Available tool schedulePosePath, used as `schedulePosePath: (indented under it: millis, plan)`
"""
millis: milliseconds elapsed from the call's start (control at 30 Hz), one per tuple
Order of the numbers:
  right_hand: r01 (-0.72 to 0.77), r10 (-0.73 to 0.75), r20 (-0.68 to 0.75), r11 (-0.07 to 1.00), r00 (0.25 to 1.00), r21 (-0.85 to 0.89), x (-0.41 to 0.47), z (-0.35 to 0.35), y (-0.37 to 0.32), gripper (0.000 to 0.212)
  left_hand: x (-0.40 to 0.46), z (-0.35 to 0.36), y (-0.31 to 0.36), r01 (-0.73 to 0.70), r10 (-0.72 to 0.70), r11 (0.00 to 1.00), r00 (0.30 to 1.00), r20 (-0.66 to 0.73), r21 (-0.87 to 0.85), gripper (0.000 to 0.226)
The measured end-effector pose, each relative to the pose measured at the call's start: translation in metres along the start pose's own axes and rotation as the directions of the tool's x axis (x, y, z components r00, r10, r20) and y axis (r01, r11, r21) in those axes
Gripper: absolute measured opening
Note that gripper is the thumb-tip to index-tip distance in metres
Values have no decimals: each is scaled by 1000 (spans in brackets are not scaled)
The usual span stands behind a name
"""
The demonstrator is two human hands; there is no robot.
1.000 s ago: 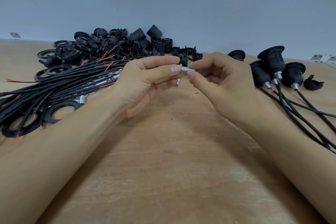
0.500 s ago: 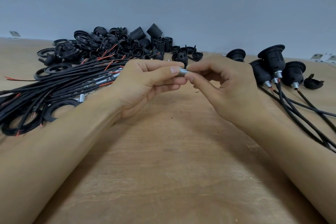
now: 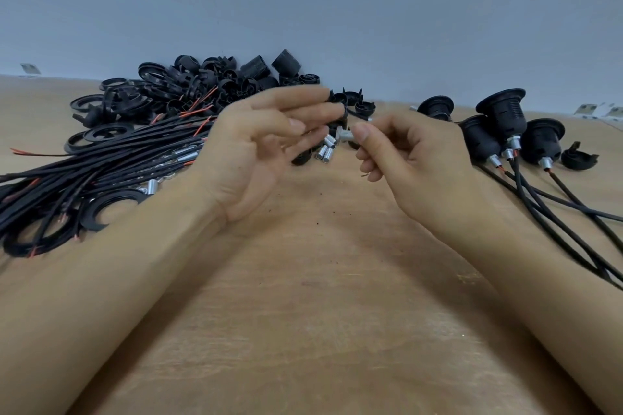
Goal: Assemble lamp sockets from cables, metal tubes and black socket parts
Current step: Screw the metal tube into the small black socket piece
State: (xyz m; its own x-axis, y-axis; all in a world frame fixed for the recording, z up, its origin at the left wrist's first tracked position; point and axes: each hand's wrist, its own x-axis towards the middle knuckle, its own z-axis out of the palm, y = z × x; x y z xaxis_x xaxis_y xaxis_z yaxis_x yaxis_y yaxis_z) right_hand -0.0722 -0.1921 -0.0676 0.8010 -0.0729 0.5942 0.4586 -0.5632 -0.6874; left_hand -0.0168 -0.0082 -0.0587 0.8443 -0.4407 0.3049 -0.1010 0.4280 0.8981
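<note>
Two hands hover over the table (image 3: 303,330): right hand (image 3: 414,158) pinching a metal tube (image 3: 347,135), left hand (image 3: 259,148) spread, empty.

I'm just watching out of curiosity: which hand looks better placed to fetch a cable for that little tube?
Probably the left hand. It is open and holds nothing, and the cables lie right beside it. The right hand is already pinching the tube and sits farther from them.
</note>
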Motion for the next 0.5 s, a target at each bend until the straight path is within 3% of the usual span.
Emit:
schedulePosePath:
  millis: [133, 333, 500]
  plan:
    - [-72, 75, -25, 992, 997, 100, 3, 1, 1, 17, -2, 5, 0, -6, 6, 961, 1000, 0, 276, 45]
    - [-101, 103, -14, 988, 995, 119, 2, 4, -2, 18, -7, 12, 6, -76, 91, 968, 995, -50, 240, 43]
    - [-145, 155, -50, 977, 987, 157, 4, 5, 1, 24, -6, 19, -2, 46, -4, 880, 996, -90, 472, 45]
